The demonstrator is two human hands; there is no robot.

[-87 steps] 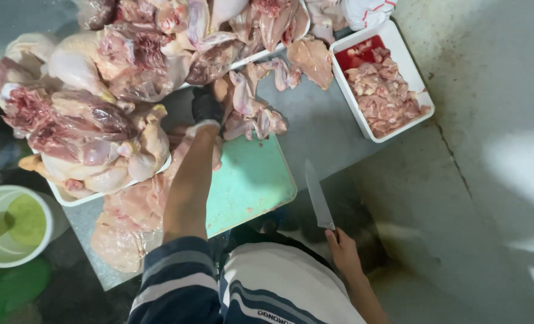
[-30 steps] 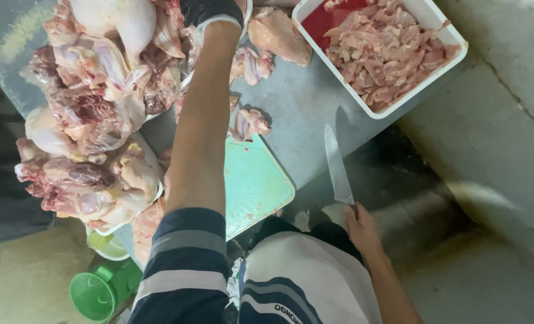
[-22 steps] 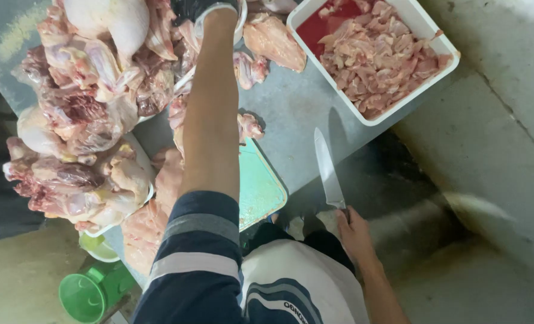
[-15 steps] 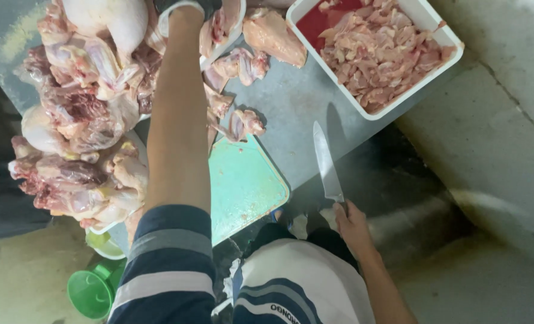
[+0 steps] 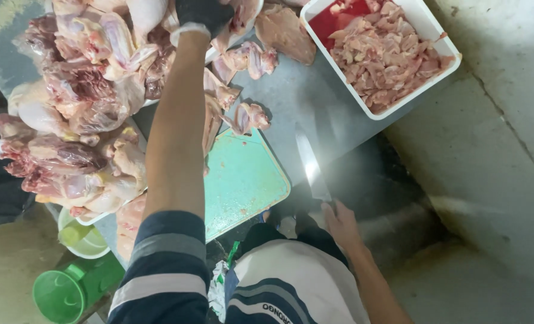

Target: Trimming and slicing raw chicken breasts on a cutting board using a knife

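The left hand point(image 5: 202, 13), in a dark glove w/ a white cuff, is reaching up into the heap of raw chicken carcasses point(image 5: 84, 90) at the top edge of view. It's lying on or in the meat; fingers are cut off by the frame, so can't tell whether it's closed on a piece. The right hand point(image 5: 338, 221) is wrapping closed round the handle of a knife point(image 5: 311, 165), blade pointing away from the body, held low beside the tabletop point(image 5: 303, 102) edge.

Handling, as a judgement: the carcasses are looking wet, soft and slippery, floppy rather than stiff, prob. fairly heavy each. Best hold is likely round a leg or thru the body cavity, not on loose skin.

Surface: grey metal tabletop, looking damp. A teal cutting board point(image 5: 243, 180) is sitting near the body, mostly bare, w/ small cut pieces point(image 5: 246, 117) just beyond it. A white tray of chopped meat point(image 5: 440, 36) is sitting at the far right. Concrete floor is showing at right; a green jug point(image 5: 75, 288) is standing lower left, below the tabletop.
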